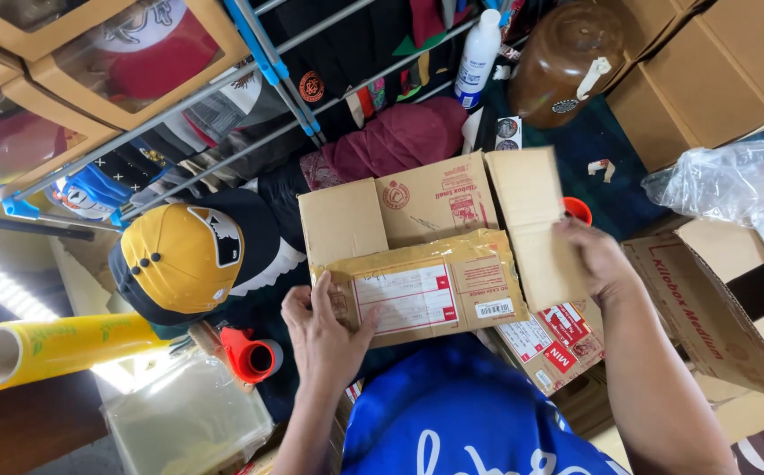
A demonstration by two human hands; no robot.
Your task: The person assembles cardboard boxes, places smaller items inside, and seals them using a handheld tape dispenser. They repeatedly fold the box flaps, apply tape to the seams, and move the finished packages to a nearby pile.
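The person held a small cardboard box (417,255) with both hands, in the middle of the scene, above the lap in a blue shirt (461,413). The left hand (322,330) lay with spread fingers on the near left corner of the box, pressing the taped flap that carried a white label. The right hand (597,257) gripped the opened right flap, fingers closed around its edge. Left of the box sat a yellow cap (180,257). Near it were an orange tape dispenser (250,354) and a yellow film roll (57,347). A bigger open carton (725,308) stood at the right.
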